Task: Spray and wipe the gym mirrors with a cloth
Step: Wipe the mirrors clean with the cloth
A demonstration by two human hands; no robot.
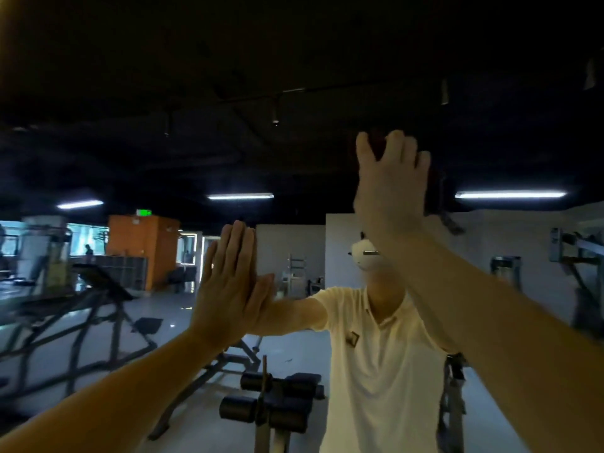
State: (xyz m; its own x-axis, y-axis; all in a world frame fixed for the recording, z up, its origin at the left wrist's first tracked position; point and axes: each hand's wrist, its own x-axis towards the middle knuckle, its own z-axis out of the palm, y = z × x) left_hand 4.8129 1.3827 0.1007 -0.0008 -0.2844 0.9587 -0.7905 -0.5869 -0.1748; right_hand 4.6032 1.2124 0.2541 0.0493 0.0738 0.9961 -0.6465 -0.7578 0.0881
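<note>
Bare forearms [108, 393], cut off at the bottom corners, reach to the large gym wall mirror [294, 152].
The left hand [228, 282] lies flat on the glass, fingers straight and together. The right hand [389, 181], blurred, presses a dark reddish cloth [436, 191] high on the mirror with spread fingers. It hides most of the cloth, so only the right edge and a hanging end show.

Nothing here can be read. In the mirror [294, 152] a green lit sign [143, 211] sits on top of the orange wall block [143, 250], but its characters are only a blur. My reflected white shirt [376, 371] carries a small dark emblem [353, 340] on the chest, with no letters I can make out.
</note>
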